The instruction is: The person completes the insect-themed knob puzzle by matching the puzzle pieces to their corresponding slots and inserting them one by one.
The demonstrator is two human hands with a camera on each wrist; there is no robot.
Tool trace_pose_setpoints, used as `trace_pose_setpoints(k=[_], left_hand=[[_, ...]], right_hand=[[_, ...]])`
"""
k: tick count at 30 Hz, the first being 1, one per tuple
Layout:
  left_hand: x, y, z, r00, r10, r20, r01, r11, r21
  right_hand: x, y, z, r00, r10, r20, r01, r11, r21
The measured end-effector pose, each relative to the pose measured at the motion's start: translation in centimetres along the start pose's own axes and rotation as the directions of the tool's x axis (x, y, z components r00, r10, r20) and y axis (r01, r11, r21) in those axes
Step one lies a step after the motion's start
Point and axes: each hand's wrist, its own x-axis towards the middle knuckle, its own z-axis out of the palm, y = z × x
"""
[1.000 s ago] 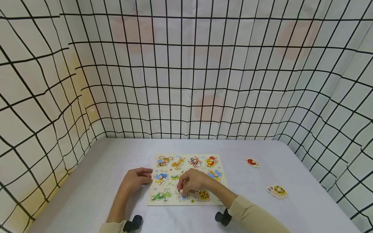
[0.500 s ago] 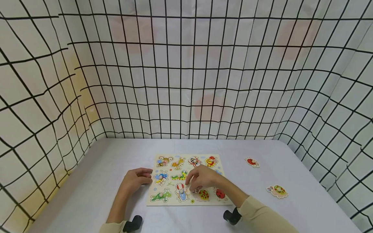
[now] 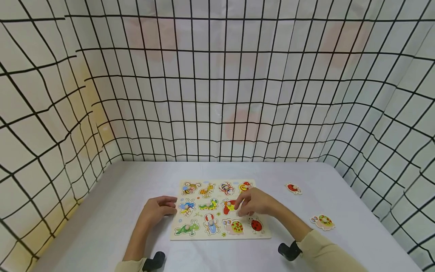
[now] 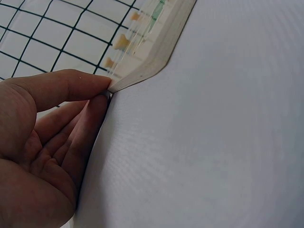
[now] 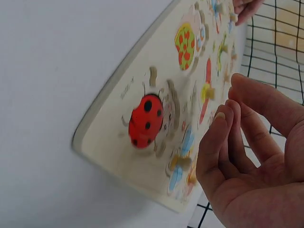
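A wooden insect peg puzzle board (image 3: 217, 237) lies flat before me. At its left edge, the thumb and fingertips of my left hand (image 3: 157, 209) touch the side of the board. My right hand (image 3: 256, 202) hovers over the board's right part, fingers loosely bent, holding nothing; it partly hides the blue-winged bee. Near its fingertips is the red-winged insect piece (image 3: 228, 206). In the right wrist view, the ladybird recess (image 5: 146, 121) and the snail recess (image 5: 185, 47) show printed pictures and no knobs. Knobbed pieces, including the blue beetle (image 3: 211, 225), sit in other recesses.
To the right of the board, a loose ladybird piece (image 3: 293, 188) lies farther back and a loose snail piece (image 3: 323, 222) nearer. White walls with black netting (image 3: 217, 113) enclose the table (image 3: 136, 173) at the back and sides.
My right hand has let go of the blue beetle piece's knob and moved right, past the snail recess, uncovering the beetle and the red-winged insect. My left hand stays at the board's edge.
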Motion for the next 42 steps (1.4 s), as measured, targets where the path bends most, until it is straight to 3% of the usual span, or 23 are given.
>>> trace_pose_setpoints(k=[17, 31, 42], left_hand=[[0.5, -0.4, 0.1, 1.0, -0.012, 0.003, 0.012, 1.0, -0.015], [0.3, -0.1, 0.1, 1.0, -0.022, -0.001, 0.022, 1.0, -0.018], [0.3, -0.1, 0.2, 1.0, -0.029, -0.009, 0.029, 1.0, 0.002]], right_hand=[[-4.2, 3.5, -5.7, 0.992, 0.076, -0.097, -0.077, 0.997, -0.005], [-7.3, 7.1, -9.0, 0.989, 0.112, -0.095, -0.116, 0.993, -0.038], [-9.8, 10.2, -12.0, 0.99, 0.122, -0.068, -0.122, 0.992, 0.006]])
